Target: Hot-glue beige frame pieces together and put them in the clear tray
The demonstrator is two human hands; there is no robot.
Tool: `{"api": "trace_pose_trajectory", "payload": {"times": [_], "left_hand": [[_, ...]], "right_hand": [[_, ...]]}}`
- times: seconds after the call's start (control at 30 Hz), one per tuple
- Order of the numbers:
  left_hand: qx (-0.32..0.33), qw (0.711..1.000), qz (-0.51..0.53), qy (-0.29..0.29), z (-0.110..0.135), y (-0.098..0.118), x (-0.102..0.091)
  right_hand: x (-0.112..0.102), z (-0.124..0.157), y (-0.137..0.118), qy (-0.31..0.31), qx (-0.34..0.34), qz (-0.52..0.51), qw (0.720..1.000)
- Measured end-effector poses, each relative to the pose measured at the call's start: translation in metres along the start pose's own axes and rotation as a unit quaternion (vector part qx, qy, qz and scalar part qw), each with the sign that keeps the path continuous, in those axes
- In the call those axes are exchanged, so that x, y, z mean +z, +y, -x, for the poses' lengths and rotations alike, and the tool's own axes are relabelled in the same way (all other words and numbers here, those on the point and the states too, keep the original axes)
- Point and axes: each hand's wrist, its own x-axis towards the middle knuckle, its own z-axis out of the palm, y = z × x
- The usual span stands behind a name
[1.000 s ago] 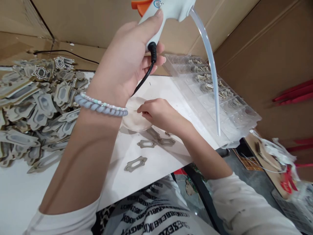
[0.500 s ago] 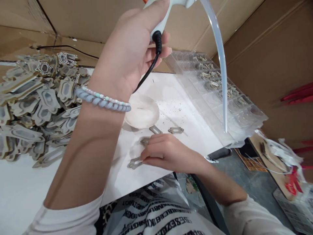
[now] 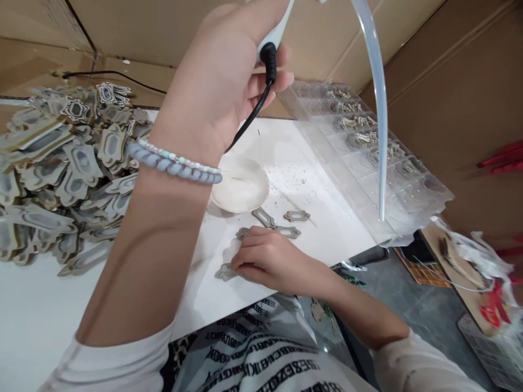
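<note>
High in the view, my left hand (image 3: 241,71) is wrapped round the white handle of a hot glue gun (image 3: 280,30), whose front end is out of the picture. A black cord (image 3: 261,100) runs from the handle, and a long translucent glue stick (image 3: 379,103) curves down at the right. Low over the white table, my right hand (image 3: 269,258) has its fingers curled together on a small grey frame-shaped piece (image 3: 224,271); the fingertips are partly hidden. Beside it lie further pieces, among them one frame-shaped piece (image 3: 297,216). Behind them is a round white dish (image 3: 241,188).
A large heap of frame-shaped pieces (image 3: 77,169) covers the left of the table (image 3: 229,307). At the right stands a clear compartment tray (image 3: 347,201) holding small metal-looking parts. Cardboard walls (image 3: 134,32) close off the back. Beyond the table's right edge are a plastic bag (image 3: 476,253) and red items.
My left hand has risen slightly with the glue gun, now showing less of it. My right hand has shifted a little left, and another frame-shaped piece shows behind its knuckles.
</note>
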Motion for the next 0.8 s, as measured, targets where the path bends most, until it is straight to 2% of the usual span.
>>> {"api": "trace_pose_trajectory", "payload": {"times": [0.13, 0.3, 0.4, 0.47, 0.57, 0.67, 0.73, 0.8], "left_hand": [[-0.022, 1.0, 0.005, 0.016, 0.001, 0.0, 0.002], [-0.023, 0.999, 0.028, 0.018, 0.001, 0.0, 0.002], [-0.014, 0.999, 0.035, 0.013, 0.0, 0.0, 0.001], [-0.005, 1.0, 0.023, 0.005, 0.0, -0.001, 0.001], [0.02, 0.999, 0.012, -0.023, 0.001, -0.003, 0.003], [0.04, 0.997, 0.024, -0.064, 0.006, -0.005, 0.009], [0.052, 0.994, 0.018, -0.095, 0.011, -0.007, 0.015], [0.059, 0.991, 0.004, -0.122, 0.017, -0.011, 0.024]], "right_hand": [[0.002, 0.001, 0.001, 0.006, 0.004, 0.028, 1.0], [0.005, 0.005, 0.0, 0.058, -0.004, 0.042, 0.997], [0.003, 0.011, 0.0, 0.118, -0.02, 0.014, 0.993], [-0.001, 0.016, 0.001, 0.187, -0.007, -0.031, 0.982], [-0.009, 0.022, 0.008, 0.332, 0.051, -0.083, 0.938], [-0.021, 0.02, 0.016, 0.481, 0.088, -0.094, 0.867], [-0.033, 0.014, 0.018, 0.538, 0.087, -0.103, 0.832], [-0.048, 0.004, 0.016, 0.547, 0.083, -0.122, 0.824]]}}
